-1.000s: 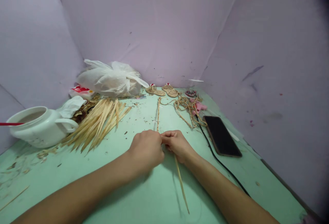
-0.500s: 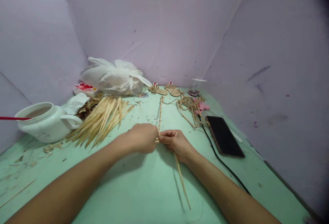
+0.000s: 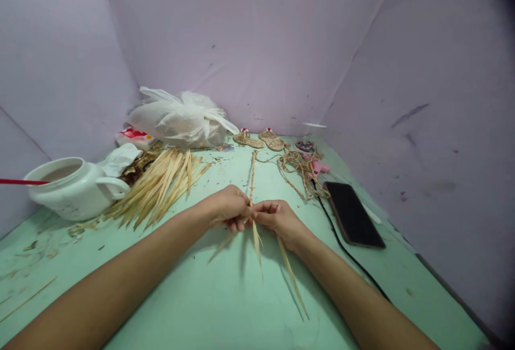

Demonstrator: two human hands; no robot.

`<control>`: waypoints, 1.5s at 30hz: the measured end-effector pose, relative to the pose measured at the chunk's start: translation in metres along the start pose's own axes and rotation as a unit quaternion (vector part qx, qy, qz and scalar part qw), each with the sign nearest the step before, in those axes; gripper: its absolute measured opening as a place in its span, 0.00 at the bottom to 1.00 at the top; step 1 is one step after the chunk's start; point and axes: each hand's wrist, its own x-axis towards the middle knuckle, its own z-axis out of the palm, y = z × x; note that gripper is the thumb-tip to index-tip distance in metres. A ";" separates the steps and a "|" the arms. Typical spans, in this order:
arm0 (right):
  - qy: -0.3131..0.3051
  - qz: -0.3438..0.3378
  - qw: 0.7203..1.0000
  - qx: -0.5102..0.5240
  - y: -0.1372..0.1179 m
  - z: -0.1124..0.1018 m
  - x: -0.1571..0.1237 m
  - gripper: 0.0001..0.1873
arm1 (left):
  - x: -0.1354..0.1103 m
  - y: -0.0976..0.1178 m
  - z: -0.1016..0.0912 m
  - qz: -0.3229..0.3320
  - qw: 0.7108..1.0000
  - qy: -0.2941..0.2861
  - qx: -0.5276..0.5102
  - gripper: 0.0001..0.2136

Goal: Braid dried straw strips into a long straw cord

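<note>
A thin straw braid (image 3: 252,178) runs from the back of the green table toward me, its near end between my two hands. My left hand (image 3: 231,206) is closed on the braid's strands from the left; a blurred strand sticks out below it. My right hand (image 3: 278,221) pinches the strands from the right, and a long straw strand (image 3: 292,277) hangs out beneath its palm. Between the hands a loose straw strand (image 3: 256,243) points toward me. The fingertips of both hands meet at the braid's end, so the exact crossing of strands is hidden.
Left: a white mug-like pot (image 3: 76,192) with a red stick (image 3: 20,181), a bundle of straw strips (image 3: 169,181), a white plastic bag (image 3: 181,119). Back: small woven sandals (image 3: 271,140). Right: coiled braided cord (image 3: 295,165), a phone (image 3: 354,215), a black cable (image 3: 341,245).
My left hand has turned and its fingers now show curled below. A strand between the hands and one under my left hand have come into view. My right hand keeps its pinch.
</note>
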 end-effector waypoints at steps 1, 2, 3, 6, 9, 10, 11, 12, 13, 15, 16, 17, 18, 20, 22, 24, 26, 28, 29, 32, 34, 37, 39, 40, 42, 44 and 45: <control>-0.012 -0.011 1.000 -0.005 0.000 -0.002 0.001 0.11 | 0.003 -0.003 0.004 -0.002 1.000 -0.015 -0.001 0.04; -0.019 -0.019 1.000 -0.016 0.001 -0.003 0.002 0.11 | 0.006 -0.006 0.005 -0.003 1.000 -0.021 -0.003 0.04; -0.020 -0.025 0.999 -0.036 0.001 -0.005 0.002 0.10 | 0.009 -0.008 0.006 -0.004 1.000 -0.017 -0.003 0.04; -0.003 -0.054 0.986 -0.158 0.002 -0.006 0.002 0.08 | 0.013 -0.012 0.007 -0.017 0.999 0.017 0.043 0.05; 0.043 -0.115 0.939 -0.322 0.003 -0.004 -0.002 0.08 | 0.014 -0.012 0.012 -0.034 0.991 0.060 0.119 0.06; 0.061 -0.135 0.917 -0.369 0.003 -0.003 -0.004 0.09 | 0.013 -0.012 0.013 -0.034 0.987 0.070 0.138 0.06; 0.075 -0.152 0.896 -0.410 0.003 -0.002 -0.006 0.10 | 0.013 -0.013 0.015 -0.029 0.985 0.079 0.153 0.05; 0.084 -0.163 0.878 -0.443 0.002 -0.002 -0.007 0.10 | 0.012 -0.014 0.016 -0.017 0.982 0.088 0.164 0.04; 0.089 -0.168 0.862 -0.470 0.001 -0.001 -0.009 0.11 | 0.012 -0.015 0.017 0.003 0.980 0.098 0.171 0.04; 0.095 -0.164 0.834 -0.519 -0.002 0.002 -0.013 0.11 | 0.015 -0.020 0.018 0.055 0.974 0.125 0.179 0.03; 0.100 -0.158 0.817 -0.545 -0.003 0.003 -0.015 0.11 | 0.017 -0.023 0.018 0.077 0.971 0.137 0.179 0.04; 0.106 -0.150 0.798 -0.574 -0.004 0.004 -0.016 0.11 | 0.019 -0.025 0.019 0.093 0.969 0.147 0.177 0.04; 0.112 -0.141 0.777 -0.604 -0.005 0.006 -0.019 0.10 | 0.021 -0.028 0.021 0.099 0.968 0.153 0.170 0.05; 0.118 -0.124 0.738 -0.652 -0.008 0.009 -0.024 0.10 | 0.025 -0.031 0.024 0.090 0.972 0.157 0.146 0.06; 0.113 -0.111 0.721 -0.675 -0.010 0.013 -0.029 0.10 | 0.025 -0.031 0.026 0.060 0.981 0.152 0.104 0.06; 0.097 -0.109 0.719 -0.679 -0.012 0.016 -0.035 0.10 | 0.021 -0.029 0.026 0.022 0.989 0.135 0.056 0.05; 0.070 -0.118 0.717 -0.683 -0.013 0.020 -0.040 0.10 | 0.016 -0.025 0.025 0.001 0.994 0.108 0.019 0.06; 0.034 -0.134 0.713 -0.687 -0.014 0.024 -0.045 0.10 | 0.012 -0.021 0.023 0.010 0.996 0.083 0.001 0.07; 0.017 -0.144 0.713 -0.686 -0.014 0.026 -0.046 0.10 | 0.010 -0.019 0.022 0.020 0.997 0.078 -0.002 0.07; -0.012 -0.174 0.745 -0.643 -0.018 0.022 -0.047 0.09 | 0.008 -0.015 0.017 0.036 0.996 0.077 0.002 0.03; 0.006 -0.171 0.814 -0.555 -0.023 0.013 -0.041 0.11 | 0.007 -0.014 0.012 0.032 0.997 0.064 0.007 0.02; 0.103 -0.114 0.940 -0.306 -0.032 -0.004 -0.028 0.15 | 0.006 -0.012 0.003 0.031 0.999 0.026 0.008 0.03; 0.133 -0.034 0.980 -0.145 -0.033 -0.010 -0.020 0.11 | 0.005 -0.011 -0.001 0.038 0.999 0.012 0.007 0.04; 0.109 0.011 0.991 -0.083 -0.032 -0.010 -0.017 0.09 | 0.005 -0.011 -0.002 0.042 0.999 0.009 0.006 0.05; 0.022 0.077 0.997 -0.002 -0.027 -0.007 -0.014 0.07 | 0.006 -0.011 -0.001 0.046 0.999 0.010 0.006 0.04; -0.031 0.093 0.995 0.022 -0.021 -0.001 -0.013 0.06 | 0.007 -0.012 0.001 0.053 0.998 0.010 0.012 0.04; -0.031 0.090 0.995 0.011 -0.018 0.002 -0.013 0.06 | 0.007 -0.013 0.002 0.057 0.998 0.008 0.017 0.04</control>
